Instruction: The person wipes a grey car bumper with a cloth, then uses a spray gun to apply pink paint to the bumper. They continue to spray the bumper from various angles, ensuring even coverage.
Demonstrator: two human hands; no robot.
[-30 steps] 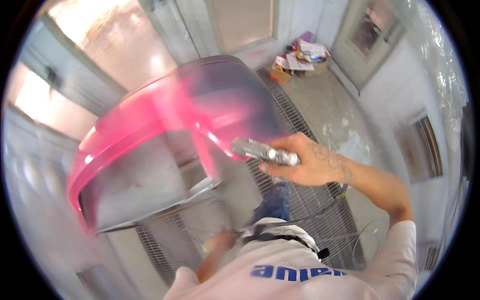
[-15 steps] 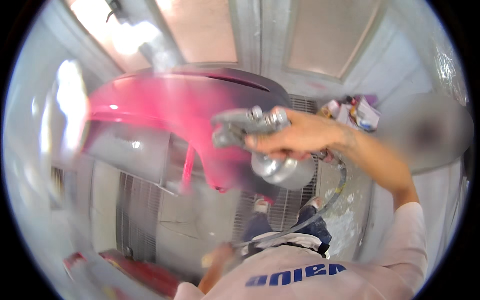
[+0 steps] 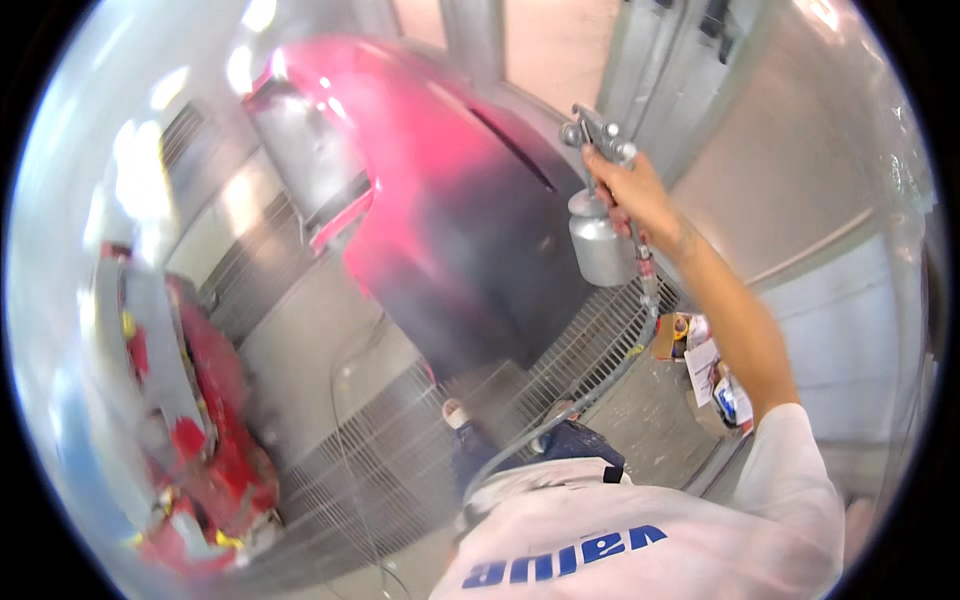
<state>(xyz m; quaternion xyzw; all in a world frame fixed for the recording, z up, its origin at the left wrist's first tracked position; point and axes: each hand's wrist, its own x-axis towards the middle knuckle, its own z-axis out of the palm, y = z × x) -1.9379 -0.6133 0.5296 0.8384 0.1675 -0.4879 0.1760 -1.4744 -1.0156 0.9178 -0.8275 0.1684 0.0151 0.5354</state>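
Observation:
My right hand (image 3: 637, 197) is closed around the handle of a spray gun (image 3: 601, 240), which has a silvery metal cup hanging below its body. Its nozzle end points up and left, above the right edge of a large curved car body panel (image 3: 455, 190). Bright pink covers the panel's far and left parts, while its near right part is dark grey. From the gun's handle a grey air hose (image 3: 610, 382) curves down toward my waist. My left hand does not show in this view.
At the left stands a red and grey car part (image 3: 215, 390) with yellow bits. A cardboard box and papers (image 3: 712, 375) lie on the floor to the right. Floor grating (image 3: 345, 480) runs beneath the panel, and a thin cable (image 3: 345, 440) crosses it. Pale walls stand behind.
The view has swung, so the panel stands more upright and the red part shows fully. The spray gun has moved from over the panel's middle to its right edge. My left hand has left the view.

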